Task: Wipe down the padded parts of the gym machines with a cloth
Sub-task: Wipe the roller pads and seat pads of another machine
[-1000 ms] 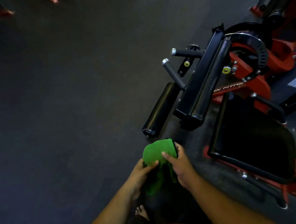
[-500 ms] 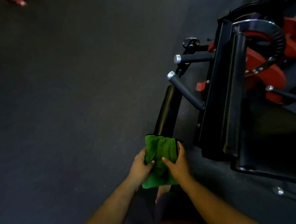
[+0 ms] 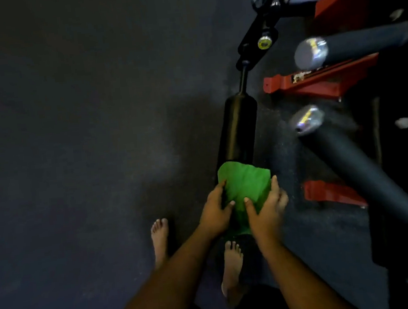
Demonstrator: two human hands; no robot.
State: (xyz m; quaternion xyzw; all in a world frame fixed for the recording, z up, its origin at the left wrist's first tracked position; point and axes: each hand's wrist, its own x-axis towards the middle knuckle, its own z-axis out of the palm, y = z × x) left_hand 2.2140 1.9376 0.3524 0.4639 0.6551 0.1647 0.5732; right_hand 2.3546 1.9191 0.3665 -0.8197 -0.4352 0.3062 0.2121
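A green cloth point(image 3: 244, 184) is wrapped over the near end of a black padded roller point(image 3: 239, 128) that points away from me. My left hand point(image 3: 214, 209) grips the cloth from the left side. My right hand point(image 3: 267, 206) grips it from the right, thumb on top. Both hands press the cloth around the roller, whose near end is hidden under the cloth.
Two black handle bars point(image 3: 357, 174) with shiny end caps point(image 3: 308, 119) jut out at the right. The machine's red frame point(image 3: 320, 80) and a yellow adjustment knob point(image 3: 264, 42) lie beyond. Dark rubber floor point(image 3: 84, 141) spreads to the left. My bare feet point(image 3: 160, 238) stand below the hands.
I have stepped closer and the view now looks straight down. The cloth, held in both hands, went from in front of the roller's end to being wrapped over it.
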